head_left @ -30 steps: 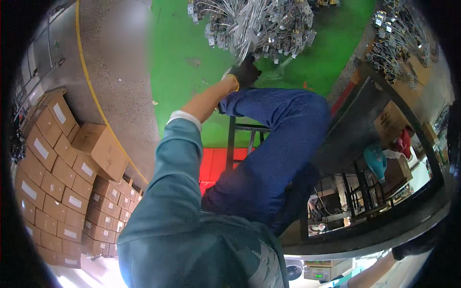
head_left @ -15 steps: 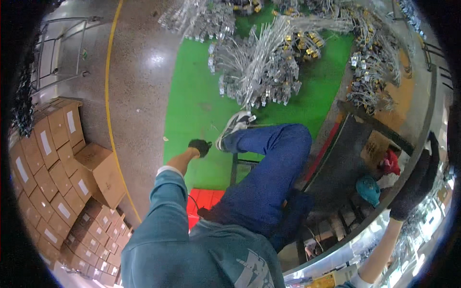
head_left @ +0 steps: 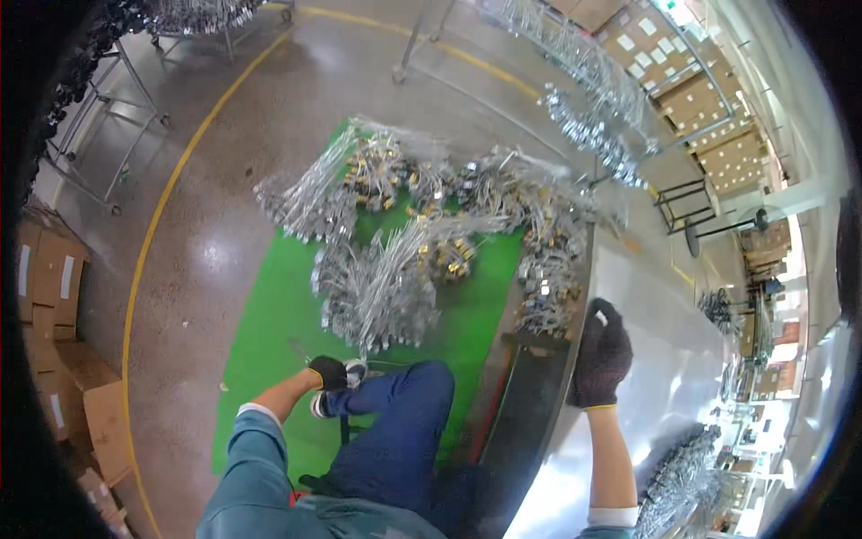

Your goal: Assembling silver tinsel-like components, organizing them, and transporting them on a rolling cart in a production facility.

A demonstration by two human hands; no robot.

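Observation:
My left hand (head_left: pixel 329 371), in a black glove, is closed beside my shoe (head_left: pixel 356 370); whatever its fingers may hold is too small to make out. My right hand (head_left: pixel 602 359), also in a black glove, rests at the long edge of a metal-topped table (head_left: pixel 660 310). Its fingers reach forward with a small gap between them, and nothing shows in it. Beyond my left hand, a large heap of bundled clear-grey cables with metal connectors (head_left: pixel 382 296) lies on the green mat (head_left: pixel 260 359). Some connectors (head_left: pixel 449 258) look yellow.
Cardboard boxes (head_left: pixel 61 278) are stacked on the left, past a yellow floor line (head_left: pixel 148 234). Wheeled metal racks (head_left: pixel 126 135) stand at the far left. Another rack (head_left: pixel 588 126) at the back carries hanging cables. A dark cable pile (head_left: pixel 678 476) lies on the table at right.
The view has swung right and up, so more table and the back of the room show. My right hand now lies farther in along the table edge; my left stays closed near the shoe.

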